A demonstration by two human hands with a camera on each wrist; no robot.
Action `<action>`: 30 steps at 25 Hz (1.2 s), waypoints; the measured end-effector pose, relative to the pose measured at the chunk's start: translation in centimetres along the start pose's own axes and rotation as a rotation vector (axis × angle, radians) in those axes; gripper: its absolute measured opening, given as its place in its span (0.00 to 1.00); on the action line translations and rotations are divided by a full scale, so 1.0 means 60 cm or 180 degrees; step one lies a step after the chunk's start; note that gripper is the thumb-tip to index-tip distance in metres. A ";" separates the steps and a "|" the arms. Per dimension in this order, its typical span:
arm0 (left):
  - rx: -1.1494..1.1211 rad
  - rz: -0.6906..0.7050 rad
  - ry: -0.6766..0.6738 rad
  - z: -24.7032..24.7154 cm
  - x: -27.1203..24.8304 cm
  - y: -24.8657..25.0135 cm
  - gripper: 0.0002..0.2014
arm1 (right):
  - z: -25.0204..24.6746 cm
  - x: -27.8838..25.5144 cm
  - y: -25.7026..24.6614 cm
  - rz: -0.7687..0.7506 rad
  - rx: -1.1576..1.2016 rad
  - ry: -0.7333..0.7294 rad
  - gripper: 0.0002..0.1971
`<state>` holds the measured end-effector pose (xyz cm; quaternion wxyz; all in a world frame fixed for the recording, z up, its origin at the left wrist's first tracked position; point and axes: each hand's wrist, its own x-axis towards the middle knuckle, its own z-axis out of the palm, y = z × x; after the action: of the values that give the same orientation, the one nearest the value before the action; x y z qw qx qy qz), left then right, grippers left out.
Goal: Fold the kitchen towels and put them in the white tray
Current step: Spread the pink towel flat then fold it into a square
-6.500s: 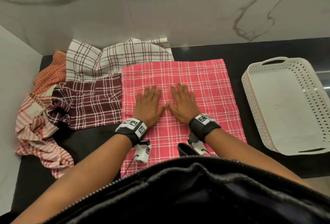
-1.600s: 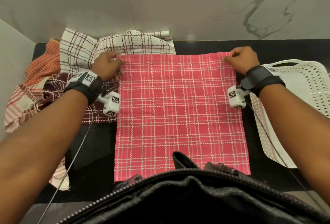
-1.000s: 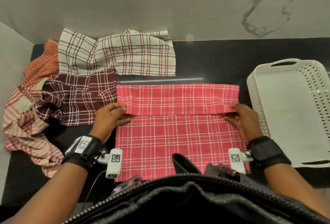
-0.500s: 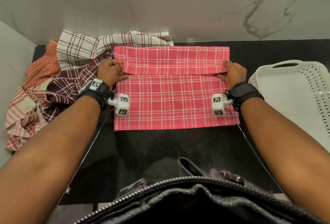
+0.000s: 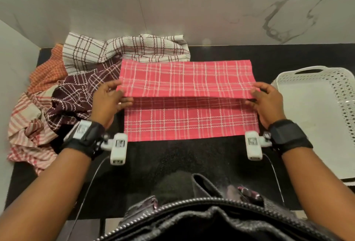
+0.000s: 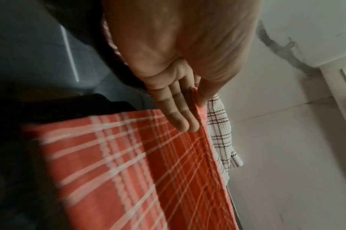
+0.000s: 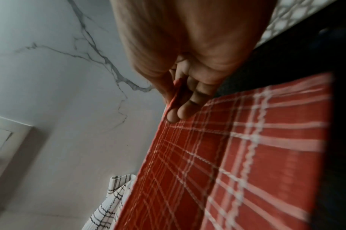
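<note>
A pink checked towel lies on the black counter, its far part lifted and folded over toward me. My left hand pinches the left corner of the raised flap, thumb on top and fingers under. My right hand pinches the right corner the same way. The left wrist view shows thumb and fingers clamped on the towel edge. In the right wrist view the fingers hold the towel edge too. The white tray stands empty at the right.
Unfolded towels are heaped at the left: a white one with brown checks, a dark maroon one, an orange one and a striped pink one. A marble wall rises behind the counter.
The towel's far edge was gripped by both hands and brought toward me in a fold. Since half a second ago, the raised flap has come slightly nearer over the lower part.
</note>
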<state>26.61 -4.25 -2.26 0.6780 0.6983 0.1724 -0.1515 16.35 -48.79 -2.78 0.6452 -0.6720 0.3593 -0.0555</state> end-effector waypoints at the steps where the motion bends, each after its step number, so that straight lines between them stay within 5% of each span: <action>1: 0.0008 -0.0052 -0.0025 -0.009 -0.028 -0.014 0.14 | -0.013 -0.026 0.006 -0.0015 -0.0031 0.0021 0.08; 12: 0.0323 -0.0162 0.0073 -0.025 -0.119 -0.127 0.16 | -0.063 -0.094 0.117 -0.0052 -0.0652 0.0400 0.15; 21: 0.1972 0.0020 0.0146 -0.028 -0.128 -0.126 0.08 | -0.055 -0.106 0.112 -0.0360 -0.1264 0.0466 0.18; 26: 0.2886 0.0641 0.0162 -0.025 -0.139 -0.100 0.09 | -0.045 -0.112 0.099 -0.0949 -0.2296 0.0246 0.20; 30: 0.2879 0.1058 -0.0233 0.012 -0.115 -0.087 0.13 | 0.036 -0.111 0.057 -0.1423 -0.2231 -0.0182 0.17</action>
<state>18.10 -5.09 -3.89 0.3270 0.9354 -0.0487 -0.1254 11.22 -43.00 -3.61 0.3592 -0.9136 0.1836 -0.0499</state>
